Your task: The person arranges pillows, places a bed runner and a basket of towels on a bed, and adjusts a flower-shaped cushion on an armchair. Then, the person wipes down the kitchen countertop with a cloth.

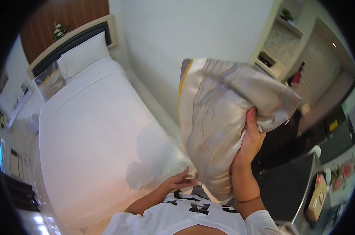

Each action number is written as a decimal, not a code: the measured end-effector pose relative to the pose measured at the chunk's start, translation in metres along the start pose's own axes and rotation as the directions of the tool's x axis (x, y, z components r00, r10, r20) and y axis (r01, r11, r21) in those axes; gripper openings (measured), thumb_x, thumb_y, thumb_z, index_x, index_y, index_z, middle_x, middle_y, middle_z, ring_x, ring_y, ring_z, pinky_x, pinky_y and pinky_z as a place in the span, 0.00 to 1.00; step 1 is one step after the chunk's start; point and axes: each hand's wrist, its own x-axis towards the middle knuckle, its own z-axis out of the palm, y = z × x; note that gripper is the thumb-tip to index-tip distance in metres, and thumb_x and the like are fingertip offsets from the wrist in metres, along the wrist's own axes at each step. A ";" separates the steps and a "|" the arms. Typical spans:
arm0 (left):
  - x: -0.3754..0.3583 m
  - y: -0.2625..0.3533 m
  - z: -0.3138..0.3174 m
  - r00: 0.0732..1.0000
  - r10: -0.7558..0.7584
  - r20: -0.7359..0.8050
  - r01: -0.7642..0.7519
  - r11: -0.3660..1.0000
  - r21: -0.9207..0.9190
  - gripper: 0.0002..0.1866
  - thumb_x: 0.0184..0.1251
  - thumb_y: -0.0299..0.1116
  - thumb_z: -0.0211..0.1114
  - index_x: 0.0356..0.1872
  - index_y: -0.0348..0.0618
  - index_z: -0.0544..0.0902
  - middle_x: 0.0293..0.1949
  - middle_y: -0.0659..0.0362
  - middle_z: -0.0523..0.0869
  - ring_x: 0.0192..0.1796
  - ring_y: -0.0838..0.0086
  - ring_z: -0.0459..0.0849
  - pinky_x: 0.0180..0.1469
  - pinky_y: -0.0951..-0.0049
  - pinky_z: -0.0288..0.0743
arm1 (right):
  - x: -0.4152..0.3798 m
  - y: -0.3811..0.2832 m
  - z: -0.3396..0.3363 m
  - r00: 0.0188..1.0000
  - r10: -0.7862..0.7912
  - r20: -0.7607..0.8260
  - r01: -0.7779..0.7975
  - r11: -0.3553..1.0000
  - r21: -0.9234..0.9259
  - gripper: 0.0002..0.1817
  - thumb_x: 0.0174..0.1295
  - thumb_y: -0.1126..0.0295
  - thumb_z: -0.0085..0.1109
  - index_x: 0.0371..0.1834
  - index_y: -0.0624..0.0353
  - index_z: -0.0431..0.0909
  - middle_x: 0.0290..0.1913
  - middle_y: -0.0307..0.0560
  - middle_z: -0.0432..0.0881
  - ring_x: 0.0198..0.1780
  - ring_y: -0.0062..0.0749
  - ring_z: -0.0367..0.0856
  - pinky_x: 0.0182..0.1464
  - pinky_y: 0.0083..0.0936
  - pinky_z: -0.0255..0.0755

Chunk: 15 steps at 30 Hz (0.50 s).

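Observation:
My right hand (251,143) grips a pillowcase (212,113) of shiny grey satin with marbled streaks and gold lines. The cloth is bunched where the fingers fold round it, thumb on the near face. It is held up in front of me, beside the bed, its yellow-edged side turned left. Low in front of my shirt, my left hand (182,181) holds nothing. Its fingers are apart, close to the lower edge of the cloth.
On the left is a bed (103,137) with a white cover. A white pillow (85,55) and a grey-gold pillow (50,84) lean at its headboard (113,33). To the right stands a dark-topped cabinet (285,188). A pale wall (193,31) rises behind.

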 end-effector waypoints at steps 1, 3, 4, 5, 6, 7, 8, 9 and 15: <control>0.014 0.010 0.013 0.973 0.008 0.233 0.031 0.986 -0.161 0.45 0.50 0.60 0.62 0.62 0.39 0.58 0.59 0.48 0.68 0.60 0.59 0.67 0.62 0.63 0.62 | 0.023 0.015 0.008 0.999 0.019 0.032 -0.019 1.000 0.010 0.13 0.58 0.74 0.57 0.45 0.67 0.73 0.44 0.42 0.77 0.43 0.19 0.74 0.49 0.19 0.68; 0.038 0.035 0.031 0.926 0.291 0.242 -0.267 0.955 -0.127 0.37 0.54 0.56 0.61 0.59 0.41 0.64 0.58 0.53 0.69 0.59 0.64 0.68 0.62 0.62 0.62 | 0.064 0.046 0.030 0.970 0.215 0.112 -0.239 0.926 0.291 0.14 0.58 0.73 0.56 0.46 0.68 0.73 0.45 0.43 0.77 0.44 0.20 0.75 0.48 0.19 0.69; 0.045 0.048 0.034 0.894 0.397 0.208 -0.368 0.915 -0.166 0.37 0.54 0.56 0.60 0.59 0.41 0.64 0.58 0.53 0.69 0.59 0.64 0.68 0.62 0.62 0.62 | 0.080 0.056 0.041 0.945 0.287 0.160 -0.323 0.901 0.289 0.15 0.58 0.72 0.57 0.47 0.68 0.72 0.45 0.44 0.77 0.44 0.21 0.75 0.48 0.20 0.70; 0.050 0.066 0.036 0.849 0.502 0.164 -0.470 0.860 -0.200 0.36 0.54 0.55 0.60 0.59 0.41 0.64 0.58 0.53 0.69 0.59 0.64 0.68 0.62 0.62 0.62 | 0.092 0.068 0.052 0.932 0.302 0.201 -0.351 0.891 0.288 0.15 0.58 0.72 0.57 0.47 0.68 0.72 0.45 0.44 0.77 0.44 0.21 0.75 0.48 0.20 0.70; 0.053 0.085 0.036 0.791 0.602 0.113 -0.569 0.790 -0.228 0.36 0.54 0.54 0.60 0.59 0.41 0.65 0.58 0.53 0.69 0.59 0.64 0.68 0.62 0.63 0.62 | 0.105 0.078 0.067 0.914 0.307 0.264 -0.383 0.866 0.321 0.15 0.58 0.72 0.57 0.46 0.68 0.73 0.45 0.44 0.77 0.43 0.22 0.75 0.48 0.21 0.70; 0.051 0.099 0.033 0.728 0.684 0.053 -0.655 0.716 -0.244 0.35 0.55 0.54 0.60 0.59 0.41 0.65 0.58 0.53 0.69 0.59 0.65 0.69 0.61 0.63 0.62 | 0.119 0.088 0.080 0.895 0.314 0.317 -0.418 0.838 0.350 0.14 0.58 0.72 0.57 0.46 0.67 0.73 0.45 0.43 0.77 0.43 0.22 0.75 0.47 0.21 0.70; 0.046 0.108 0.028 0.662 0.749 -0.018 -0.728 0.638 -0.249 0.35 0.55 0.53 0.60 0.58 0.41 0.65 0.57 0.53 0.70 0.58 0.65 0.69 0.61 0.63 0.62 | 0.131 0.105 0.086 0.873 0.307 0.379 -0.436 0.841 0.322 0.12 0.58 0.73 0.57 0.44 0.66 0.74 0.43 0.42 0.78 0.42 0.23 0.76 0.46 0.22 0.71; 0.038 0.115 0.024 0.598 0.796 -0.094 -0.789 0.564 -0.243 0.34 0.55 0.53 0.60 0.58 0.41 0.65 0.57 0.53 0.70 0.58 0.65 0.69 0.61 0.63 0.63 | 0.140 0.118 0.090 0.855 0.334 0.396 -0.468 0.826 0.315 0.12 0.58 0.73 0.57 0.44 0.66 0.74 0.43 0.42 0.78 0.42 0.23 0.76 0.46 0.22 0.71; -0.023 0.154 0.010 0.121 0.882 -0.455 -0.990 0.140 0.009 0.31 0.57 0.49 0.59 0.57 0.41 0.66 0.56 0.54 0.70 0.57 0.65 0.70 0.60 0.63 0.64 | 0.201 0.177 0.128 0.727 0.373 0.576 -0.595 0.762 0.257 0.12 0.56 0.76 0.57 0.44 0.64 0.74 0.43 0.42 0.77 0.43 0.24 0.76 0.47 0.22 0.72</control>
